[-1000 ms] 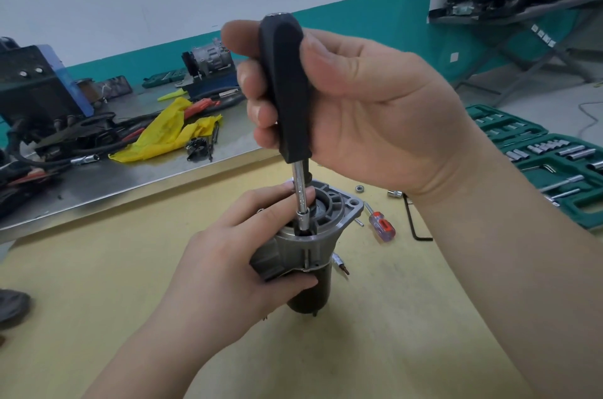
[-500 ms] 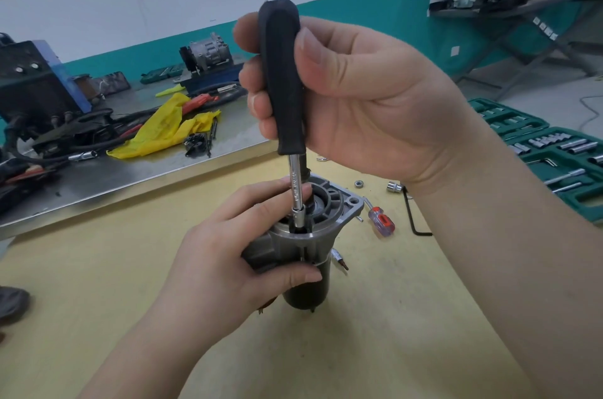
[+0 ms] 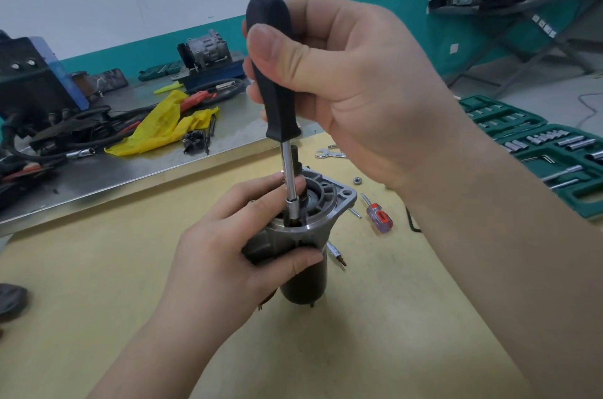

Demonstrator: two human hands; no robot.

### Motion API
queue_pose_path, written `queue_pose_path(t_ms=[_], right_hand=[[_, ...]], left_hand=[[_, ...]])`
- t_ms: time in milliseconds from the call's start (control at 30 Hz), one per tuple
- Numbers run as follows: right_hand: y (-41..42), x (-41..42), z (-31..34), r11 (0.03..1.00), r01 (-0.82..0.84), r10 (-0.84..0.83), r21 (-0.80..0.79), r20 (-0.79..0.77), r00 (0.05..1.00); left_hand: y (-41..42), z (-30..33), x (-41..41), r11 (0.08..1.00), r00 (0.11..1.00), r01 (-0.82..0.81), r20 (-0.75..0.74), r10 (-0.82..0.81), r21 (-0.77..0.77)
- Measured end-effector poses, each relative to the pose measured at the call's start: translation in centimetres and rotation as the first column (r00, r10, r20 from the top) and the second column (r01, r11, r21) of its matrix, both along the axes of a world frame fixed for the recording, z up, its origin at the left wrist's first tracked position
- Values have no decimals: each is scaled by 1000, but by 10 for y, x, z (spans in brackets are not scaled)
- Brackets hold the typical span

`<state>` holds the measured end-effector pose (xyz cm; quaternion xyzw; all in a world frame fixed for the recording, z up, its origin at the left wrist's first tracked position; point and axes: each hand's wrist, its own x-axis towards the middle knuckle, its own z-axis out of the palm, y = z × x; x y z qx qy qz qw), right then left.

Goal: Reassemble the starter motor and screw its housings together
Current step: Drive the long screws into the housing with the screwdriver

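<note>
A: Start at the far left. What's over there?

B: A dark machine point(image 3: 31, 88) with cables on the metal bench point(image 3: 137, 167). Next to it lies a yellow cloth point(image 3: 163, 128), and behind that sits a grey motor unit on a blue base point(image 3: 208, 56).

A: And closer in?

B: The yellow table point(image 3: 98, 268). The left hand point(image 3: 228, 255) comes up from below and wraps round the starter motor point(image 3: 303, 245), its thumb across the front of the silver housing and its fingers curled round the back near the top.

A: Where's the motor itself?

B: Standing upright on the yellow table, around the middle of the view, its black cylindrical body on the table and the silver flanged housing on top.

A: The tool?

B: A nut driver point(image 3: 277, 88) with a black handle, held nearly vertical. Its socket tip sits down at the rim of the housing, right by the left fingertips.

A: Who holds it?

B: The right hand point(image 3: 359, 88), clamped on the handle, thumb pressed along the front.

A: Further right?

B: A loose nut point(image 3: 357, 181), a wrench point(image 3: 329, 154), and a small screwdriver with a red and clear handle point(image 3: 378, 218) on the table. Beyond that, a green socket set case point(image 3: 538, 144) lies open.
</note>
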<state>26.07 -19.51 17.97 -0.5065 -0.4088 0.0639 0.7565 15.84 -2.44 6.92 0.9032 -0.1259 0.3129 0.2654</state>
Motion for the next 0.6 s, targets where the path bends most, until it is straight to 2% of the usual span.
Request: queue_pose_path(t_ms=[167,367,500,600], right_hand=[[-3,2,-2,999,-30,29,25,45,999],[-7,4,-1,973,-42,27,226,69,997],[-8,18,-2,934,194,-225,300,71,972],[-4,39,-11,854,433,-466,288,53,883]], left_hand=[[-2,0,0,1000,1000,-14,-9,14,24],[-2,1,1,1000,1000,-16,-13,17,27],[1,-1,0,999,1000,-23,-5,23,46],[3,-1,-6,993,994,-58,-96,49,-99]])
